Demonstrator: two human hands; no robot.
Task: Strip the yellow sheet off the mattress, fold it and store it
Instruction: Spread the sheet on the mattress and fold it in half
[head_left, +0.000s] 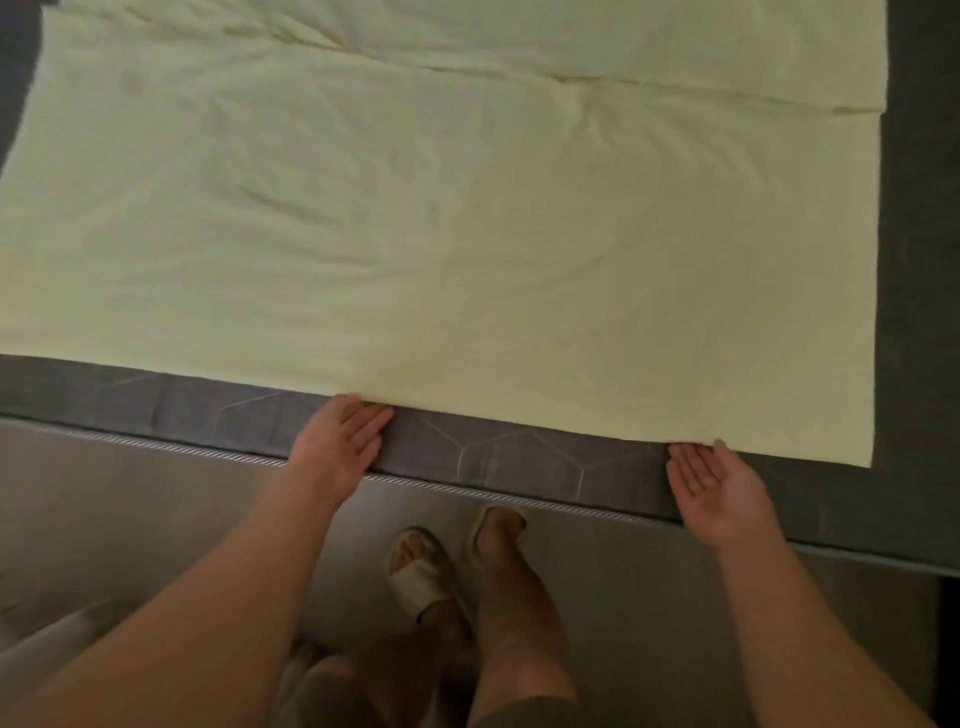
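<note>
1. Your feet in pale slippers (423, 571) stand on the grey floor (649, 587) at 6 o'clock, right foot a little ahead of the left.
2. Your left hand (340, 439) is at roughly 7 o'clock of centre, palm up, fingers straight and together, fingertips touching the near edge of the yellow sheet (441, 234) (may be slipping just under the hem, can't tell). It grips nothing.
3. Your right hand (714, 483) is at about 4 o'clock, palm up, fingers straight and slightly spread, tips at the same near hem close to the sheet's near-right corner. No pinch visible.
4. The two hands are well apart along that hem.
5. The mattress (493, 457) is dark grey with a quilted hexagon pattern and a striped piping along its near edge; a bare band shows between hem and piping, another strip at 3 o'clock.
6. The yellow sheet lies flat on top of the mattress, filling the view from centre to 12 o'clock, lightly wrinkled.
7. Near 1 o'clock a fold line crosses the sheet (a layer lies over another there).
</note>
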